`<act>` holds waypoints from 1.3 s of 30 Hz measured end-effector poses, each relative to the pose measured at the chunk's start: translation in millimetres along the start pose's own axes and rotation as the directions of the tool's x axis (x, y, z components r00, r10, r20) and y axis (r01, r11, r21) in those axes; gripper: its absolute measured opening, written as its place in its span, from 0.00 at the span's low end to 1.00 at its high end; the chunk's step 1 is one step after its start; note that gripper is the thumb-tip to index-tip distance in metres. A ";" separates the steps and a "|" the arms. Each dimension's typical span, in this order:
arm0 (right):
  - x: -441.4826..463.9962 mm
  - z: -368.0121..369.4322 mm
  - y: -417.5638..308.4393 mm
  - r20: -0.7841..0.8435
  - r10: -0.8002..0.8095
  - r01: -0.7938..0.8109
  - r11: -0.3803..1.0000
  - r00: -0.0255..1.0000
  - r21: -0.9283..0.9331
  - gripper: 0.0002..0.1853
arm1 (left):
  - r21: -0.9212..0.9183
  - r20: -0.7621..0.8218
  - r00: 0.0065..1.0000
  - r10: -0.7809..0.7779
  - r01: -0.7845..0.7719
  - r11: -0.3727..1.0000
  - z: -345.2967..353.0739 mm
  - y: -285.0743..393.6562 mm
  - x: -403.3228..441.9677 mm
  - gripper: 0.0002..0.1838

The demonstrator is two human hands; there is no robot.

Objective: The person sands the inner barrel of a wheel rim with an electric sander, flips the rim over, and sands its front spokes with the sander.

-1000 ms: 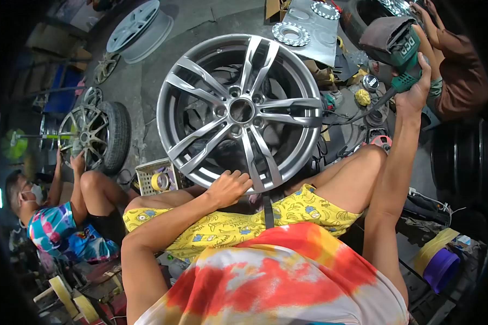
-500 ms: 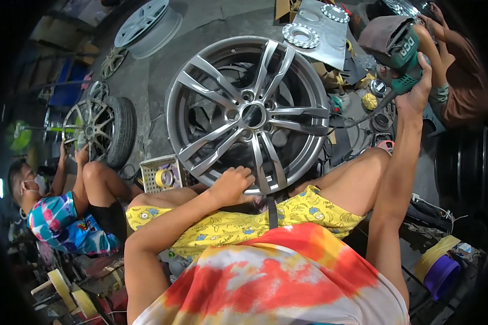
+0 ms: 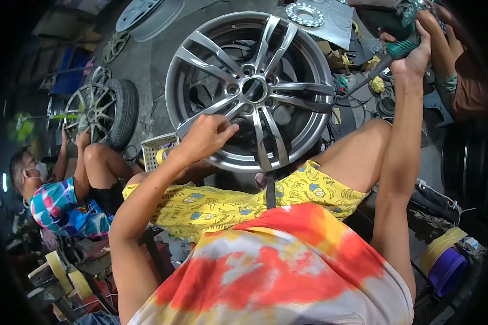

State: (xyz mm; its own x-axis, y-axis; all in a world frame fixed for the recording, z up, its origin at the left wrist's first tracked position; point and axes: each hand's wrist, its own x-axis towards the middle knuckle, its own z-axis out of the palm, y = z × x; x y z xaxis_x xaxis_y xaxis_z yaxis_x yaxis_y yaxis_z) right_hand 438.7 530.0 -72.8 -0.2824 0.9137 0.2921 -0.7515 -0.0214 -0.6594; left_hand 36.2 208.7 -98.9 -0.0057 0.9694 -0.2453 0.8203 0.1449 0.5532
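Note:
A grey alloy wheel rim (image 3: 254,90) with paired spokes stands tilted in front of my knees. My left hand (image 3: 207,136) is over its lower left edge, fingers curled in; whether anything small is between them is hidden. On the right, my right hand (image 3: 413,53) is raised and wrapped round the grip of a green power tool (image 3: 400,50), whose upper part reaches the top edge of the view. The tool's cord runs down toward the rim's right side.
At the left a masked person (image 3: 49,187) works on a multi-spoke wheel (image 3: 95,112) beside a tyre (image 3: 126,112). Another person (image 3: 472,89) is at the upper right. A plastic basket (image 3: 151,153) stands left of the rim, a purple roll (image 3: 447,271) at the lower right.
My left hand has left the rim's bottom edge and moved up and left. My right hand has raised the tool. The rim and surroundings appear higher in the view.

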 end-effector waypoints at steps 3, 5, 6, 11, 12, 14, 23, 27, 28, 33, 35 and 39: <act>-2.2 6.5 -0.5 0.136 -0.019 0.018 1.000 0.990 0.011 0.19 | -0.028 0.217 0.975 -0.037 0.044 0.999 25.0 -1.7 -25.7 0.23; -8.0 1.8 4.3 0.081 -0.065 0.070 0.996 0.995 -0.062 0.18 | -0.059 0.336 0.942 0.002 0.019 0.998 58.4 -8.7 -44.2 0.26; -13.7 -0.3 7.1 0.171 -0.107 0.111 0.994 0.979 -0.016 0.17 | -0.044 0.371 0.927 0.055 -0.042 0.998 68.8 -10.9 -54.6 0.26; -10.6 50.4 7.1 -0.210 -0.187 0.151 0.973 0.960 -0.176 0.18 | 0.131 0.335 0.942 -0.039 -0.006 0.991 44.4 1.1 -86.2 0.22; -3.6 28.9 4.5 -0.048 -0.142 0.132 0.976 0.989 -0.174 0.18 | 0.134 0.328 0.945 -0.007 -0.039 0.990 45.9 3.5 -91.5 0.21; -28.8 85.1 16.0 -0.091 -0.344 0.327 0.932 0.935 -0.158 0.16 | 0.081 0.308 0.947 0.087 -0.117 0.990 57.8 19.6 -97.2 0.18; -17.2 98.5 20.0 -0.118 -0.592 0.537 0.785 0.797 -0.309 0.29 | 0.302 0.030 0.800 0.599 -0.578 0.758 65.4 56.5 62.6 0.17; -28.3 131.2 32.3 -0.010 -0.775 0.714 0.586 0.632 -0.384 0.30 | 0.392 -0.062 0.753 0.655 -0.585 0.710 72.9 60.4 176.2 0.22; -25.5 124.8 30.1 -0.128 -0.638 0.576 0.751 0.759 -0.323 0.30 | 0.412 0.027 0.797 0.603 -0.559 0.720 75.0 66.8 193.7 0.25; -24.9 104.1 2.6 0.282 -0.152 0.224 0.943 0.947 -0.245 0.18 | 0.461 0.355 0.851 0.386 -0.519 0.720 108.5 40.1 252.4 0.38; -16.5 92.3 5.8 0.368 0.035 0.071 0.960 0.929 -0.271 0.17 | 0.458 0.428 0.851 0.305 -0.495 0.738 108.4 32.0 250.1 0.37; 5.1 79.8 32.7 -0.203 -0.165 0.065 0.903 0.965 -0.425 0.15 | 0.439 0.254 0.828 0.500 -0.559 0.703 120.8 13.5 238.6 0.37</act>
State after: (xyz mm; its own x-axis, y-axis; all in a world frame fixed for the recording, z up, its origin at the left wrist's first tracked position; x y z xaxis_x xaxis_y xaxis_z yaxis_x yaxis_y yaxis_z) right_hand 365.0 501.6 -37.5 -0.0275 0.9677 0.2505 -0.4439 0.2127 -0.8705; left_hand 115.0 418.0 -246.2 0.5506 0.8248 -0.1286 0.8311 -0.5272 0.1772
